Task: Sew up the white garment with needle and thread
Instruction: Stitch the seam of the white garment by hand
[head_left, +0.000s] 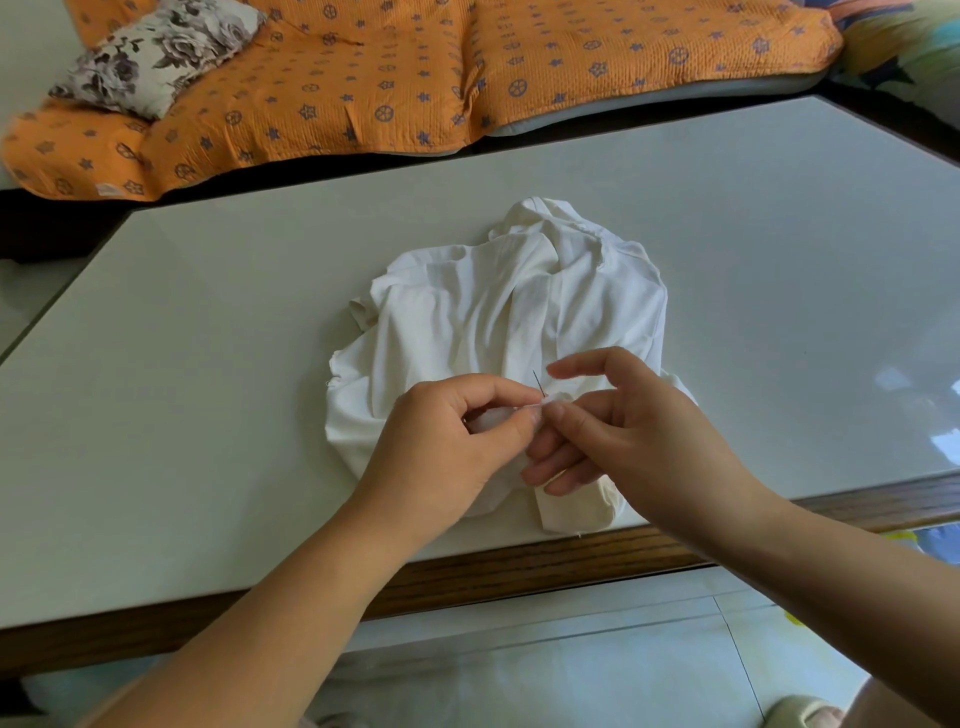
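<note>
A crumpled white garment (498, 306) lies on the pale table (208, 364) near its front edge. My left hand (441, 441) pinches a small fold of the garment between thumb and forefinger. A thin dark needle (538, 383) sticks up out of that fold, pointing away from me. My right hand (623, 421) is just to the right of the needle, its thumb touching the fold and its forefinger stretched out above the needle. The right hand's other fingers are loosely curled under the cloth's edge. I cannot make out the thread.
The table has a wooden front edge (519, 566). Behind it is a sofa with an orange patterned cover (363, 78) and a floral cushion (156, 52). Pale floor tiles (571, 665) lie below the table edge.
</note>
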